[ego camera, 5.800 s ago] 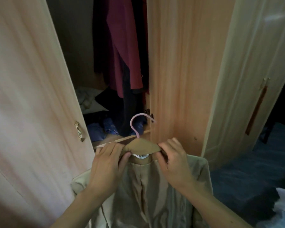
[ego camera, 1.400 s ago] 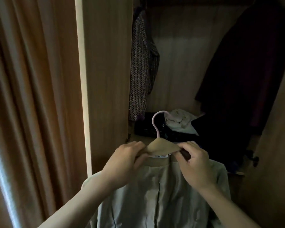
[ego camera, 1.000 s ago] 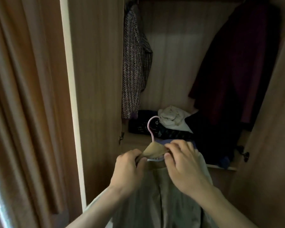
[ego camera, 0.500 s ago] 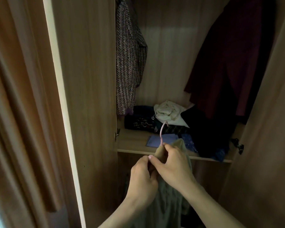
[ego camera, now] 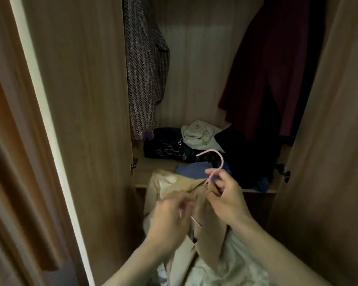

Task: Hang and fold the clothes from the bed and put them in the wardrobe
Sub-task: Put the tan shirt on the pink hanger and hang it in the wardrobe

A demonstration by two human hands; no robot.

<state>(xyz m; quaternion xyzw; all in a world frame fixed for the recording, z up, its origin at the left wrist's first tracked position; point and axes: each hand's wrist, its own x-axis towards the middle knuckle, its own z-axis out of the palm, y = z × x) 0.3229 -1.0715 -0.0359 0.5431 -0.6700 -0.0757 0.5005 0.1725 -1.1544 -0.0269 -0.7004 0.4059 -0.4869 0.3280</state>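
I see the right hand (ego camera: 225,200) pinch the pink hanger (ego camera: 222,162) above the beige jacket (ego camera: 210,234); the left hand (ego camera: 171,218) is blurry, so I cannot tell its grip.

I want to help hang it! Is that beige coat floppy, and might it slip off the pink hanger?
Probably floppy: the beige coat sags in loose folds below the right hand. It might well slip, since it looks bunched and crooked on the pink hanger. The hanger seems stiff: its hook holds its curve.
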